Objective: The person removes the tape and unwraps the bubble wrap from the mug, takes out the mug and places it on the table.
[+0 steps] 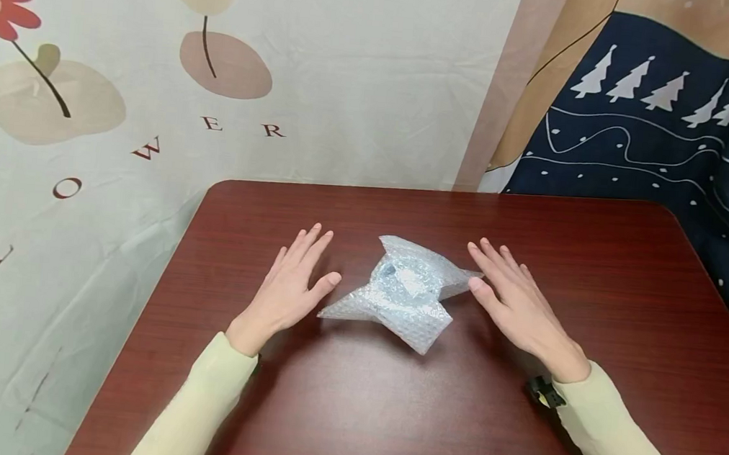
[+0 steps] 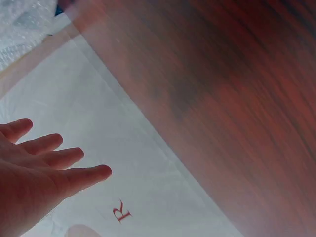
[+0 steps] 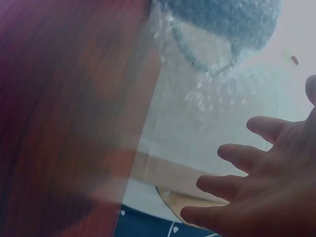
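A bundle of clear bubble wrap (image 1: pixel 408 285) lies on the table with pointed corners sticking out. Through its layers shows something pale blue; in the right wrist view the wrap (image 3: pixel 212 29) reveals a rounded blue body with a curved, loop-like edge. To the left of the bundle, my left hand (image 1: pixel 287 289) is held with straight, spread fingers, apart from it and holding nothing. My right hand (image 1: pixel 517 306) is likewise spread on the other side, its thumb right at the bundle's right corner. Part of the wrap (image 2: pixel 24 29) also appears at the corner of the left wrist view.
The dark red-brown wooden table (image 1: pixel 354 414) has rounded back corners. Behind it hangs a pale cloth (image 1: pixel 365 76) printed with flowers and letters. A navy cloth (image 1: pixel 657 152) with white trees hangs at the right. A dark device (image 1: pixel 545 393) sits under my right wrist.
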A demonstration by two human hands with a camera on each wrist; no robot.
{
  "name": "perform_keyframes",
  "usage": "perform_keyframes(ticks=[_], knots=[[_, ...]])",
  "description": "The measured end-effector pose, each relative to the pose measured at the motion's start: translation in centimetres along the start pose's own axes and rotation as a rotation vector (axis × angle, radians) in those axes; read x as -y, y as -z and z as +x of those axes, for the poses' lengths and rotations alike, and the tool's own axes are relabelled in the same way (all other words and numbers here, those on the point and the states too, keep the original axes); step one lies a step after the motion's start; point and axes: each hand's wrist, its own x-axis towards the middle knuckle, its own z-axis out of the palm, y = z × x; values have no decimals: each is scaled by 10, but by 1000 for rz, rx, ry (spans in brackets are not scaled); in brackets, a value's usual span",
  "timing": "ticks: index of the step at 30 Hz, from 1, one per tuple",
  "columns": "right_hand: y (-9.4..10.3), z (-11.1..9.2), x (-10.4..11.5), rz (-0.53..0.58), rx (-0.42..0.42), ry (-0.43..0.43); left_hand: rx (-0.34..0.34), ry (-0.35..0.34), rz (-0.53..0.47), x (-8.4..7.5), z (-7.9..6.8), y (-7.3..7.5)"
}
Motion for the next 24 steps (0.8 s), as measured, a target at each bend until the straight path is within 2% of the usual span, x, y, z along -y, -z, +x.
perform_keyframes(ticks=[3,8,13,20,24], knots=[[-3,-1,4,33,22,8,1,-13,-67,-6,1,-3],[-8,-2,9,74,60,9,32,-3,-232,-15,2,-8],[-13,-3,14,68,83,26,43,-35,-367,-23,4,-12],[-19,-3,17,14,110,28,80,-28,-504,-33,7,-17],[-20,-3,18,11,115,32,115,-4,-531,-39,7,-20]])
